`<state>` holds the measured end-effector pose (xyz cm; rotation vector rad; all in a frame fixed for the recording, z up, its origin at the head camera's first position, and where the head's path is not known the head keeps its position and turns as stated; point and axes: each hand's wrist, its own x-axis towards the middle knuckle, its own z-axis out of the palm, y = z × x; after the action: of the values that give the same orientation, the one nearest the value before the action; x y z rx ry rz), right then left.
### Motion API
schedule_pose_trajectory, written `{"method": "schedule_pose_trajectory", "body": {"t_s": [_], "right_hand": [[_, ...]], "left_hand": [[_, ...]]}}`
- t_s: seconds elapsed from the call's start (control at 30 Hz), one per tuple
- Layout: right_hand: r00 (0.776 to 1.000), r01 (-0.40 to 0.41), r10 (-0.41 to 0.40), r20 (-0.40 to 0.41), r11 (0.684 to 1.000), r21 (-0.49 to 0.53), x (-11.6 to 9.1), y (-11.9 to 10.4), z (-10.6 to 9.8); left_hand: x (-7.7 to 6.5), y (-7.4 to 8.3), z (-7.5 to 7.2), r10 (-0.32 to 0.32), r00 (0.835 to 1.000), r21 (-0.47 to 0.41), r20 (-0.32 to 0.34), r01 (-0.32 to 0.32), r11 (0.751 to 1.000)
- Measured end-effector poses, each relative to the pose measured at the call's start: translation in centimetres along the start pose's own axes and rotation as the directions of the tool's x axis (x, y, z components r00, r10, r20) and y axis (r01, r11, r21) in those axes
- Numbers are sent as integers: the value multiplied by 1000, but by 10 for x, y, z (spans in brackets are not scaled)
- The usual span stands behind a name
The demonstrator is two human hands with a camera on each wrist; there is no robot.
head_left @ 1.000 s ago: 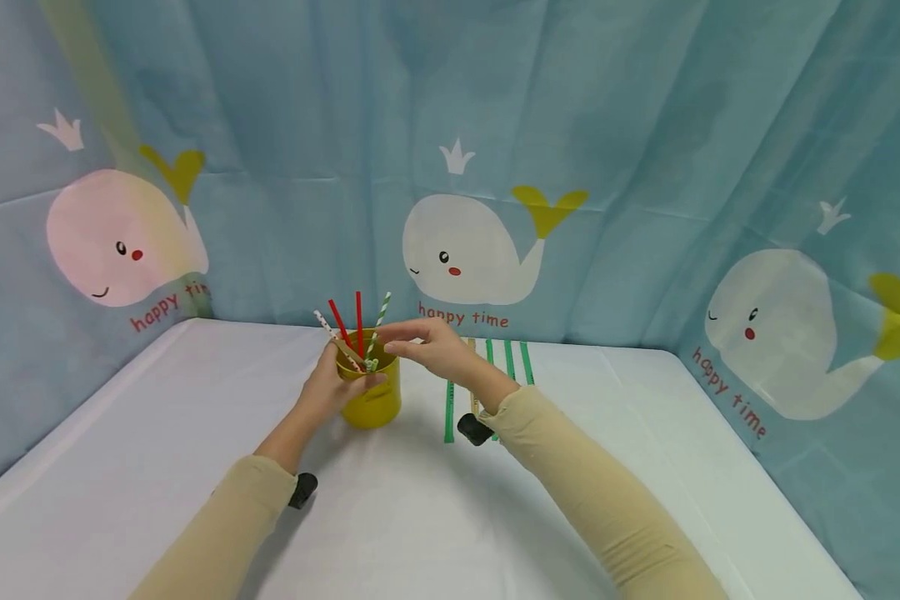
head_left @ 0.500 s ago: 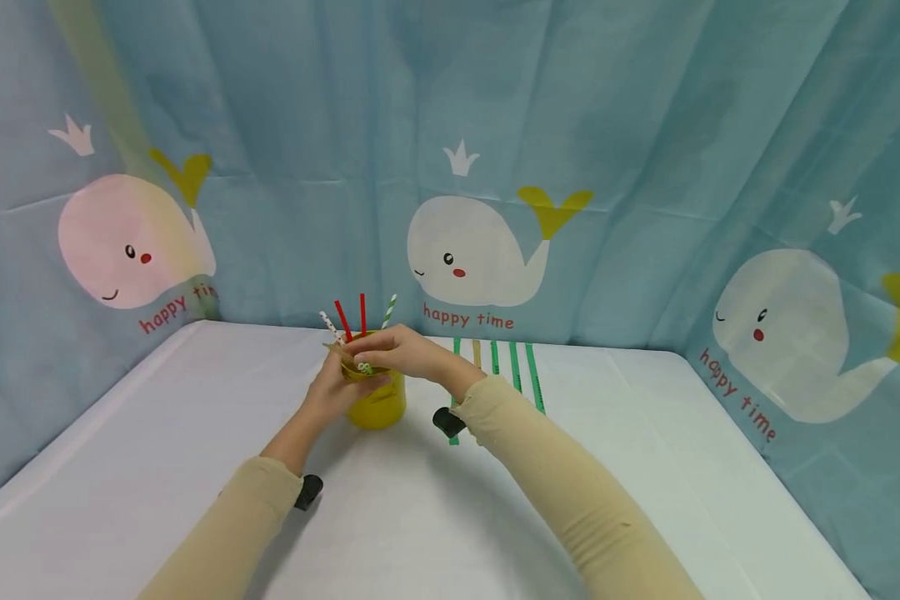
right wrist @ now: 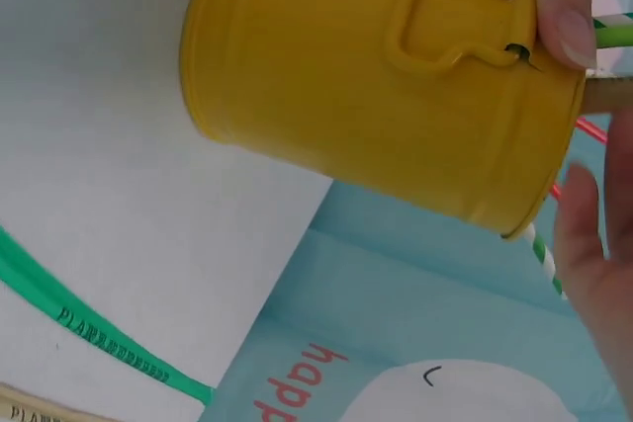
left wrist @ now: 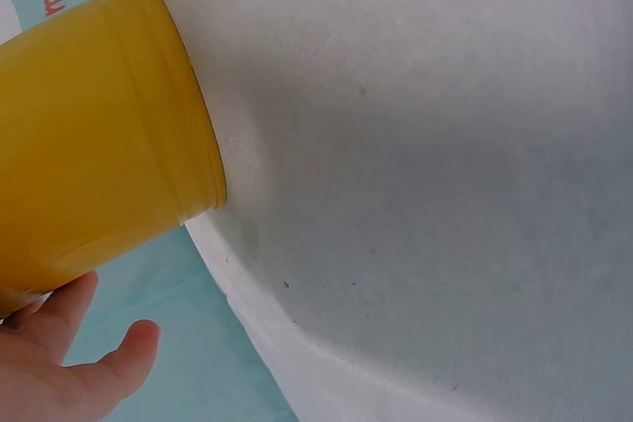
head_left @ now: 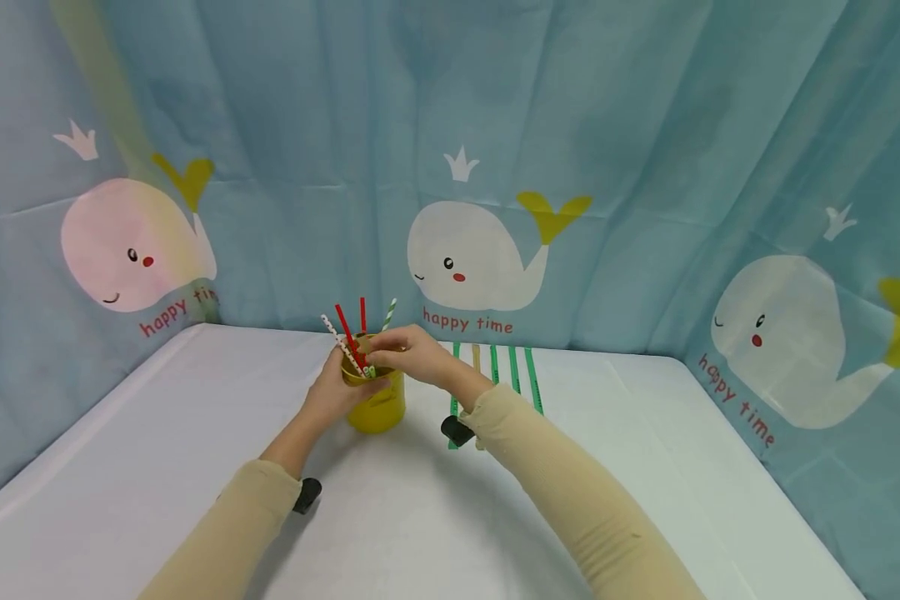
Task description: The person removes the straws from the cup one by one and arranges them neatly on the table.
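Head view: my left hand [head_left: 332,392] grips the yellow bucket [head_left: 384,410] at its rim, thumb on the near side. Bucket sits roughly upright toward the far side of the white table [head_left: 367,517], left of center. My right hand [head_left: 423,358] is over the rim from the right, curled, pinching a brown stick [head_left: 363,342] above the bucket mouth; lower end can't be made out.

In the bucket: two red straws [head_left: 343,321] at the far side, spotted straw [head_left: 332,326] leaning left, green-striped straw [head_left: 389,314] leaning right. More green-and-white straw ends [head_left: 371,372] show just inside the near rim.

Right of the bucket, four green strips [head_left: 515,371] and one tan strip [head_left: 476,358] lie side by side, running near to far; my right arm hides part of them. Right wrist view shows black print on the strips and the bucket's handle [right wrist: 401,32] against its wall. Left wrist view: fingertip on the bucket wall, another finger clear of it.

Far side: blue curtain [head_left: 285,250] with whales and "happy time" lettering.
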<state>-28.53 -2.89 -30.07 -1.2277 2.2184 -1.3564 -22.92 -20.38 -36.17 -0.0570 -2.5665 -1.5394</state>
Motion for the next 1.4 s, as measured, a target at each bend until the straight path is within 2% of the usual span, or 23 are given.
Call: {"method": "schedule_pose_trajectory", "body": {"t_s": [0.1, 0.2, 0.4, 0.5, 0.63, 0.73, 0.87, 1.03, 1.13, 1.3, 1.4], "right_hand": [[994, 3, -5, -111, 1000, -17, -7, 2, -6], [980, 18, -13, -200, 999, 27, -15, 1, -14], [955, 98, -44, -293, 981, 169, -33, -8, -32], [933, 172, -87, -350, 961, 218, -41, -12, -41], [891, 285, -174, -419, 933, 219, -49, -14, -53], [872, 325, -197, -448, 918, 227, -55, -13, -60], [860, 307, -129, -493, 903, 301, -62, -12, -67], [830, 276, -31, -557, 891, 362, -71, -10, -75], [808, 255, -3, -590, 903, 345, -75, -6, -81], [761, 174, 64, -645, 938, 298, -85, 3, -88], [745, 138, 80, -663, 953, 270, -91, 10, -92]], "left_hand": [[0, 0, 2, 11, 1000, -9, 5, -11, 1000], [-1, -1, 3, 6, 1000, 14, -1, -6, 1000], [-1, -2, 2, -19, 1000, 45, -7, 20, 999], [0, -3, 1, -31, 999, 54, -11, 32, 998], [0, -4, 0, -48, 999, 54, -12, 48, 997], [0, -5, 0, -56, 998, 49, -9, 56, 997], [0, -6, 1, -42, 999, 38, -4, 42, 998], [-1, -6, 2, -32, 999, 35, 0, 32, 999], [-1, -3, 2, -31, 1000, 30, 3, 31, 999], [0, -1, 1, -30, 1000, 29, 6, 30, 999], [0, -1, 1, -36, 999, 31, 6, 35, 999]]}}
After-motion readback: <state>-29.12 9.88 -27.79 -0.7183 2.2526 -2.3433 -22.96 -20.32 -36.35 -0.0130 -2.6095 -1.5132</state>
